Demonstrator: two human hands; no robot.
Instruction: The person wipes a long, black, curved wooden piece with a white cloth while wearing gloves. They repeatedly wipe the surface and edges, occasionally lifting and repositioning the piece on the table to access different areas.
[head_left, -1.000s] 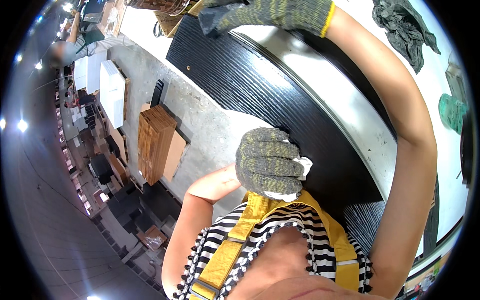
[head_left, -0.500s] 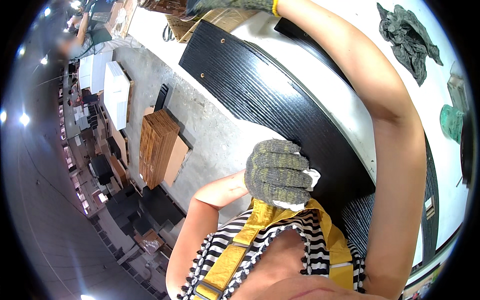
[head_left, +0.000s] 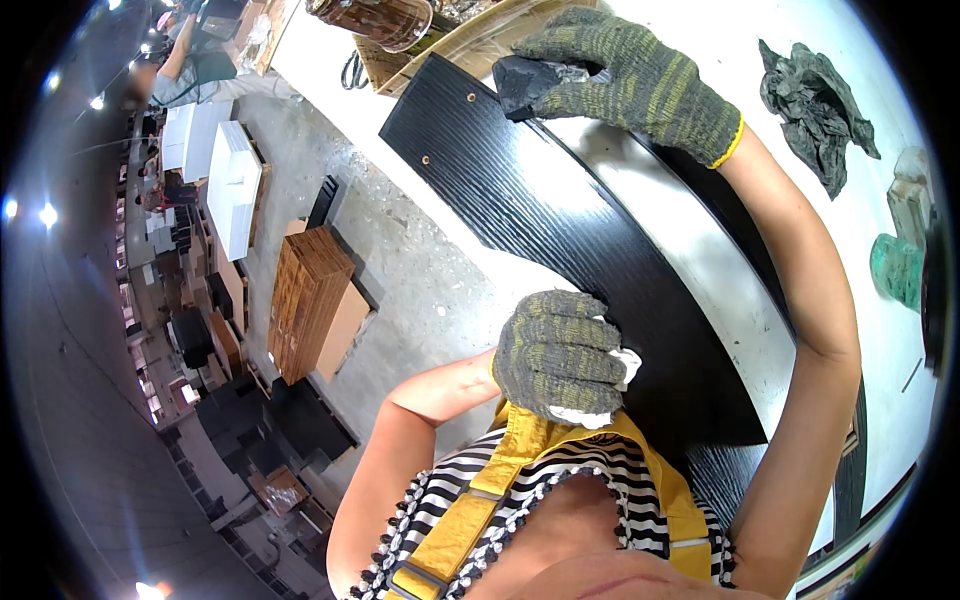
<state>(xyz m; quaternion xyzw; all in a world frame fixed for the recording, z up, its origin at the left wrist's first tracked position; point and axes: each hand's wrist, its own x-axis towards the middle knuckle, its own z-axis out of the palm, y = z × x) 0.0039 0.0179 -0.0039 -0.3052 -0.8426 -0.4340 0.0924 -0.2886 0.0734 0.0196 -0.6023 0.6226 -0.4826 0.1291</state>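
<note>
A black wood-grained board point(head_left: 560, 210) with two small holes lies on the white table before me. My right hand point(head_left: 640, 85), in a grey-green knit glove with a yellow cuff, pinches a dark wad of cloth point(head_left: 525, 88) at the board's far right edge. Close to my chest, my left hand point(head_left: 558, 350), in a matching glove, is closed around a crumpled white cloth point(head_left: 590, 415). The white cloth shows past the fingers, beside the board's near end. How much of it lies inside the fist is hidden.
A crumpled black cloth point(head_left: 815, 115) and a green container point(head_left: 897, 270) lie on the right of the table. Another dark panel point(head_left: 735, 225) runs beneath my right arm. A brown jar point(head_left: 385, 20) stands at the far end. Stacked brown boards point(head_left: 305, 300) sit on the floor left.
My right hand has come back toward me from the far end, bringing the dark wad to the board's edge. My left hand has stayed nearly in place, still gripping the white cloth.
</note>
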